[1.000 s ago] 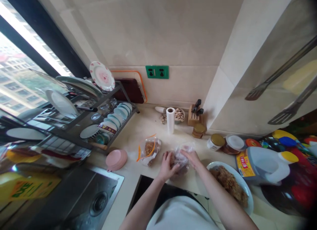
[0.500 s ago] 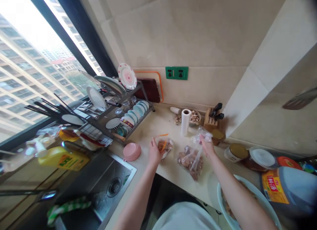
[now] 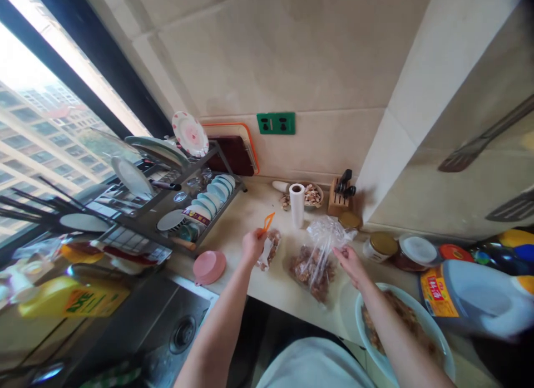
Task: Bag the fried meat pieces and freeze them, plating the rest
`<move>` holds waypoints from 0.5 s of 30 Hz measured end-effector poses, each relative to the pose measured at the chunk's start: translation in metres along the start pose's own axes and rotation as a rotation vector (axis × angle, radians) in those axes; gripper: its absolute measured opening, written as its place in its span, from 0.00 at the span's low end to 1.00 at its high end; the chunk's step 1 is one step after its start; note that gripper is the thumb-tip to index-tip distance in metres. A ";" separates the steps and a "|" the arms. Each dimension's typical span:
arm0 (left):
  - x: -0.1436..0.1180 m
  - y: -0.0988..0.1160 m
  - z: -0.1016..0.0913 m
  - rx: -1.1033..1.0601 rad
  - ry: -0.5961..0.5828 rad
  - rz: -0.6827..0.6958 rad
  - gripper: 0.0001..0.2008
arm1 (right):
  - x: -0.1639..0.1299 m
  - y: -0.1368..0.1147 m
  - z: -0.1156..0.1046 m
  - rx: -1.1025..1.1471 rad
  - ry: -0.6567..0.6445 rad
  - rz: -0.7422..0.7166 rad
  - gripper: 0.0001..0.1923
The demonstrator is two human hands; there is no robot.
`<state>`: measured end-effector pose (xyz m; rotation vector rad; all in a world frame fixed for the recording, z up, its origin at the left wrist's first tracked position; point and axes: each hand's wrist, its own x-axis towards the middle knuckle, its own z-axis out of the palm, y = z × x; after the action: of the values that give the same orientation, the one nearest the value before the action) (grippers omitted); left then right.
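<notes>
On the far left of the counter a yellow bottle lies beside the steel sink, and behind it one dish rack holds a row of about six pale bowls plus several plates stood on edge. One pink bowl sits upside down just in front of the rack. Next comes the left hand, its fingers pinched together on the orange-trimmed top of a small bag of brown bits, which hangs from the grip with its bottom near the counter. Behind it stand one paper roll, one dish of garlic and one knife block. A second, larger clear bag of brown chunks rests on the counter between the two hands; the right hand touches its loose upper edge, though whether the fingers are closed on the plastic cannot be told. To the right are three jars in a row, the nearest being a gold-lidded jar, then one white plate of fried food under the right forearm, and one big oil jug at the far right.
</notes>
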<state>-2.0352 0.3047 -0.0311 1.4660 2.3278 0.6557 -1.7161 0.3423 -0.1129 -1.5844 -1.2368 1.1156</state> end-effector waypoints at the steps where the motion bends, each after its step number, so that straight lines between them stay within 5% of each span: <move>1: 0.002 0.003 0.002 -0.009 -0.008 0.022 0.13 | -0.003 0.000 -0.003 -0.024 0.010 0.013 0.20; 5: -0.004 0.007 0.014 -0.061 -0.052 0.098 0.10 | -0.024 -0.013 -0.013 -0.161 0.014 0.005 0.13; 8: -0.024 -0.007 0.020 -0.143 -0.077 0.120 0.10 | -0.044 -0.035 -0.008 -0.302 -0.123 -0.161 0.12; 11: -0.052 -0.030 0.024 -0.252 -0.099 0.110 0.22 | -0.056 -0.058 0.016 -0.308 -0.296 -0.340 0.12; 15: -0.081 -0.052 0.033 -0.329 -0.038 0.031 0.06 | -0.052 -0.085 0.070 -0.410 -0.473 -0.690 0.17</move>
<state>-2.0238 0.2198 -0.0854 1.3515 2.0521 0.9575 -1.8115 0.3121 -0.0436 -1.0160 -2.2259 0.8220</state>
